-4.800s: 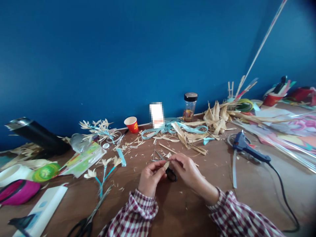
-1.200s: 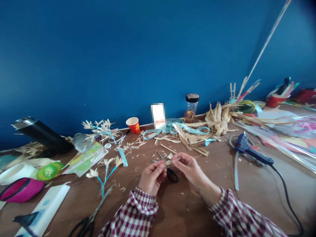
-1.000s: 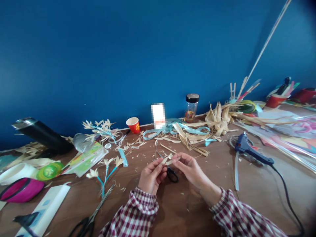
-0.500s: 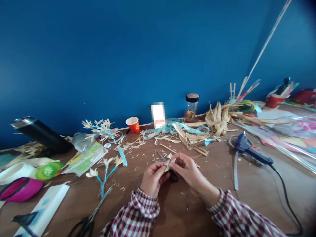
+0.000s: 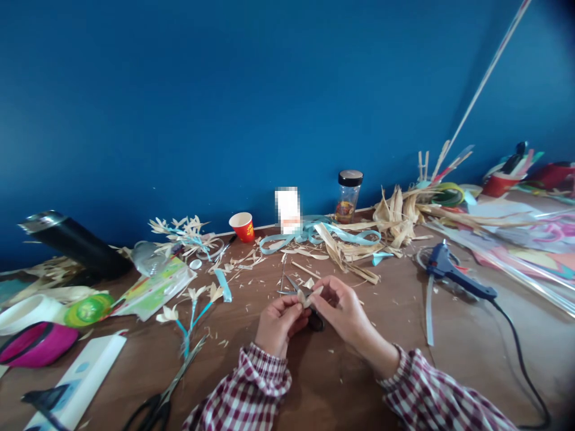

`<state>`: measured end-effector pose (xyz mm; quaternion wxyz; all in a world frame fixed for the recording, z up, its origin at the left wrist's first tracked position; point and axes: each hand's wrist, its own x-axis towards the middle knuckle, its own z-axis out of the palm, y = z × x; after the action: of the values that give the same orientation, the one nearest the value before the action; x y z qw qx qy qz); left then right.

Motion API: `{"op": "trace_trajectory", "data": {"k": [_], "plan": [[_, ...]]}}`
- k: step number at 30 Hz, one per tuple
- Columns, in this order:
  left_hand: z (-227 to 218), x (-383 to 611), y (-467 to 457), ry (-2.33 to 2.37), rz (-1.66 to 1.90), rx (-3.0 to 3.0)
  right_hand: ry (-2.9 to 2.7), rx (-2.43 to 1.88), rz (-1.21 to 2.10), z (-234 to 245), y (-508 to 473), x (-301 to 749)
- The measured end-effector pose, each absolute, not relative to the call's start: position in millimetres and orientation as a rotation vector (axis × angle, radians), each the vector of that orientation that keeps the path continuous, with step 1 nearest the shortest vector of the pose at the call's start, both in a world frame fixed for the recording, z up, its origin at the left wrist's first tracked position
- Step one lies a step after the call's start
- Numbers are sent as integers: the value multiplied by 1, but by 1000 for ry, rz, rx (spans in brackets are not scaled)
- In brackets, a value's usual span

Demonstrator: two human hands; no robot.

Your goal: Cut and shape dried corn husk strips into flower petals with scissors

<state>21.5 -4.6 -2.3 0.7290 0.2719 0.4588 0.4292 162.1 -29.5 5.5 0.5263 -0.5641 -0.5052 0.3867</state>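
Observation:
My left hand point(image 5: 279, 322) is closed, thumb and fingertips pinching a small pale piece of corn husk point(image 5: 304, 299). From the other side my right hand point(image 5: 345, 314) pinches the same husk, or a second strip against it; the fingers hide which. Behind and beneath them lies a small pair of scissors, its blades point(image 5: 293, 284) pointing up-left and its dark handle point(image 5: 316, 323) partly covered. To the left rest husk flowers point(image 5: 192, 311) with blue wrapped stems, beside larger black-handled scissors point(image 5: 173, 383).
A blue glue gun point(image 5: 458, 272) with a black cord lies to the right. Along the wall stand a red paper cup point(image 5: 243, 227), a lidded jar point(image 5: 348, 197) and dried husks point(image 5: 395, 218). Blue ribbon point(image 5: 278, 241) and husk scraps lie between. A black flask point(image 5: 81, 245) leans at left.
The fingertips of my right hand have shifted slightly right and down, and the husk between the hands has turned and spread. The scissors behind show more. Other things stay put.

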Motion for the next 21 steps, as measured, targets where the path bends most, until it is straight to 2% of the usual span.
{"op": "trace_trajectory", "data": {"k": [21], "plan": [[-3,22,-5,974,926,601,-1286,-1340,940,4,-29,161]]}}
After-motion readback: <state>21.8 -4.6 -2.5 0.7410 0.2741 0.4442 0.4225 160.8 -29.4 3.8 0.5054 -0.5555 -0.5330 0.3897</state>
